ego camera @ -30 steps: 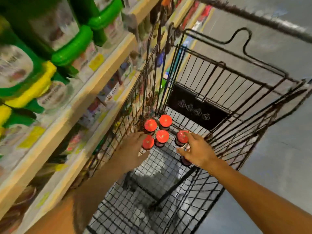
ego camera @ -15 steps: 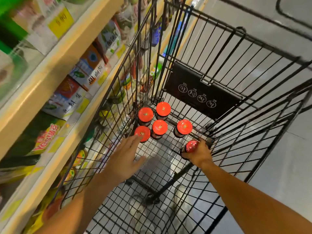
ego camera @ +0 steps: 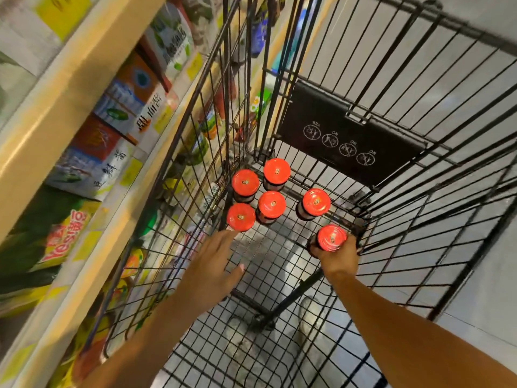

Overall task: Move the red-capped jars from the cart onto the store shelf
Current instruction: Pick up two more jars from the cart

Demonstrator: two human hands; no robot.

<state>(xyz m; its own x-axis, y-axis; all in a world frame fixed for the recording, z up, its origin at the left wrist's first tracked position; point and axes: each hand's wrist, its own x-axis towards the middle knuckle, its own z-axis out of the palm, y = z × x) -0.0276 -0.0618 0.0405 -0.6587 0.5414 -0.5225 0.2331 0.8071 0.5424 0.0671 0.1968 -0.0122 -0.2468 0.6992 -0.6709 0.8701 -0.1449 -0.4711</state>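
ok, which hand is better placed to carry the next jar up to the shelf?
Right. The right hand is already closed around a red-capped glass jar. The left hand is open, fingertips just short of the nearest jar in the black wire cart.

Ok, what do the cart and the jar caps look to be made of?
Cart: black-coated metal wire, judging by its thin rigid grid. Jar caps: glossy red, probably painted metal or plastic; highlights show, but the look leaves it open.
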